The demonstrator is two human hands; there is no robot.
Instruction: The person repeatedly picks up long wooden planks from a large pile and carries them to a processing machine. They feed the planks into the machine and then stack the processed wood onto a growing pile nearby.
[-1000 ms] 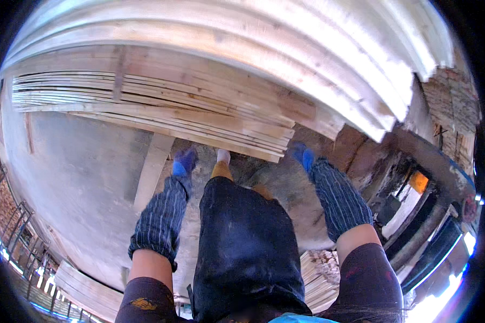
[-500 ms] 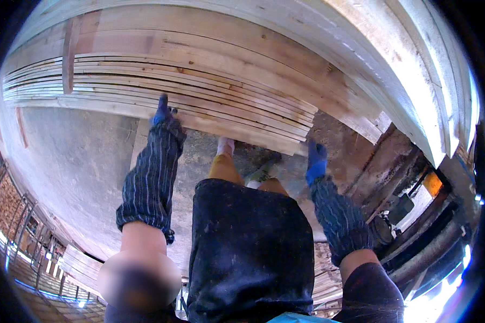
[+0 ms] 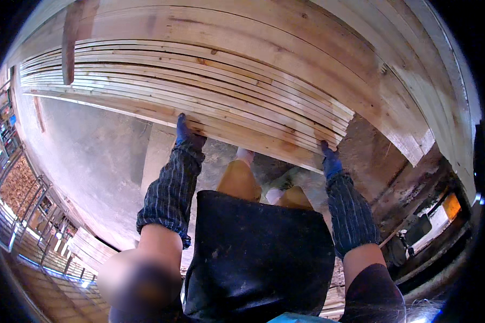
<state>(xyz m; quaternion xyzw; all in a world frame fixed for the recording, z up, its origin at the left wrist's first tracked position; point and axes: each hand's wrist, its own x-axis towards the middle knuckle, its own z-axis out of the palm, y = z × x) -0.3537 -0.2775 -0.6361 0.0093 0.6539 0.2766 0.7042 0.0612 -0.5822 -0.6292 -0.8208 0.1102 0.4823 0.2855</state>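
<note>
A row of long, thin wooden boards (image 3: 242, 81) lies side by side in front of me. My left hand (image 3: 188, 132), in a blue glove, is closed on the near board (image 3: 248, 136), its thumb on top and its fingers mostly hidden below. Near that board's right end, my right hand (image 3: 331, 159), also gloved in blue, grips it with the thumb up. The fingers under the wood cannot be seen. At its left part the near board angles slightly out from the others.
Wider planks (image 3: 210, 24) lie beyond the row, and more timber curves along the upper right. An upright wooden strip (image 3: 70, 46) crosses the boards at the left. Concrete floor (image 3: 97, 134) stretches below. Dark machinery (image 3: 409, 237) stands at right, metal railings (image 3: 35, 210) at far left.
My right hand has moved from beside the board's right end onto it and closed. The left hand keeps its hold. The near board now stands slightly apart from the row.
</note>
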